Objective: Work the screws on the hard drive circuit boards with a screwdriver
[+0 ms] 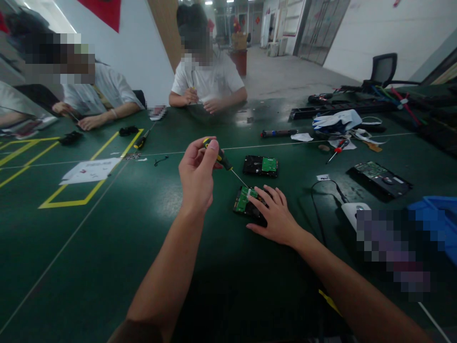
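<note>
My left hand (197,176) is closed round the yellow-and-black handle of a screwdriver (223,159). The thin shaft slants down to the right, and its tip is at a hard drive (243,199) lying with its green circuit board up; whether it sits in a screw is too small to tell. Over the right part of that drive lies my right hand (274,214), holding it against the table with spread fingers on top and the thumb at the near edge. Just behind it rests a second hard drive (260,166), untouched, its green board also facing up.
Another hard drive (380,178) lies to the right, near a white cabled device (353,212) and a blue bin (435,219). Beyond are a red screwdriver (337,150) and gloves (335,121). Paper (89,170) and a screwdriver (143,139) lie left. Co-workers (210,81) sit opposite.
</note>
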Demonstrator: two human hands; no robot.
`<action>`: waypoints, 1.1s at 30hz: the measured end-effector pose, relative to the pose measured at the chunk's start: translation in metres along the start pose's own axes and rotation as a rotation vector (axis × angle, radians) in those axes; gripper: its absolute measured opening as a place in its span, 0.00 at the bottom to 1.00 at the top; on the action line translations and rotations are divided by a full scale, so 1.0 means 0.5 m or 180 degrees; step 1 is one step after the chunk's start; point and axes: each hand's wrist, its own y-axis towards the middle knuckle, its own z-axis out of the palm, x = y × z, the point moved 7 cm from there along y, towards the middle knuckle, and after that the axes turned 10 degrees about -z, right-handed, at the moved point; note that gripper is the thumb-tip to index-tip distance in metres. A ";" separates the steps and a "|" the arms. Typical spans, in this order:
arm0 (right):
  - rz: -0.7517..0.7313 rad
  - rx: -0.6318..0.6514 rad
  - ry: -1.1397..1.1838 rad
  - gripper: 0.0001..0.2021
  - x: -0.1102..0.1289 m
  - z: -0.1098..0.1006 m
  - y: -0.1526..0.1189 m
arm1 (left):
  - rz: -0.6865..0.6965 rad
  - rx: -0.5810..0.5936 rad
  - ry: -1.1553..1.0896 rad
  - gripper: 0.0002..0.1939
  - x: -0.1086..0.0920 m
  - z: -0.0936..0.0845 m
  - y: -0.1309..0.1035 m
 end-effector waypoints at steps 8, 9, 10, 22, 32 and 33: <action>0.0027 0.0406 -0.0289 0.39 -0.005 0.016 0.000 | 0.1288 0.0346 0.1026 0.14 -0.149 0.038 -0.041; 0.0037 0.0443 -0.0313 0.39 -0.006 0.017 0.000 | 0.1378 0.0436 0.1149 0.14 -0.159 0.046 -0.045; 0.0046 0.0464 -0.0333 0.39 -0.006 0.017 -0.001 | 0.1432 0.0503 0.1284 0.14 -0.167 0.052 -0.048; 0.0143 0.0383 -0.0515 0.37 -0.005 0.015 -0.001 | 0.2274 0.1138 0.3070 0.16 -0.130 0.067 -0.062; 0.0148 0.0455 -0.0506 0.36 -0.005 0.015 -0.002 | 0.3217 0.0530 0.2301 0.28 0.056 -0.023 -0.083; 0.0151 0.0456 -0.0503 0.36 -0.006 0.016 -0.002 | 0.3149 0.0541 0.2230 0.27 0.083 -0.031 -0.086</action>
